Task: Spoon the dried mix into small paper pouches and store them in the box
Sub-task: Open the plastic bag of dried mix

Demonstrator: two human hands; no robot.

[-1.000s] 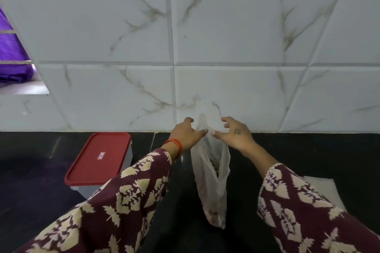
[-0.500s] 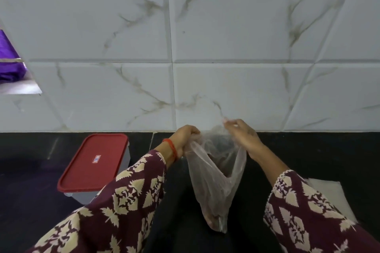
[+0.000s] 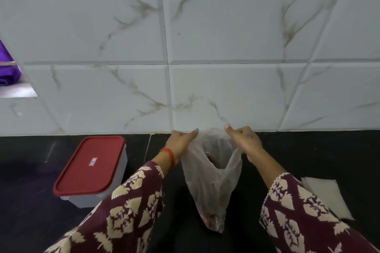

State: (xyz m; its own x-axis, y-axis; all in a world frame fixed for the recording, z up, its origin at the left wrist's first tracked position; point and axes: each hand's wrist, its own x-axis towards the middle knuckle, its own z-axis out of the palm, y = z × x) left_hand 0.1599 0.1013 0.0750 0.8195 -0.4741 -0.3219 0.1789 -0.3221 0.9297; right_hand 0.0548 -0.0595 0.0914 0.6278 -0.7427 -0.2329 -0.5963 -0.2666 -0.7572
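A thin clear plastic bag (image 3: 207, 187) hangs above the black counter, with brownish dried mix showing at its bottom tip and inside its mouth. My left hand (image 3: 182, 141) grips the bag's left rim. My right hand (image 3: 243, 138) grips the right rim, and the mouth is stretched wide between them. A clear plastic box with a red lid (image 3: 90, 167) stands shut on the counter to the left of my left arm. White paper (image 3: 327, 197) lies flat at the right, partly under my right sleeve.
The black counter (image 3: 30, 170) runs along a white marble-patterned tiled wall (image 3: 205, 47) right behind my hands. A purple thing (image 3: 6, 70) sits in a wall opening at the far left.
Both hands have pulled apart, stretching the bag's mouth from nearly closed to wide open. The hands and the bag's rim have dropped a little lower.
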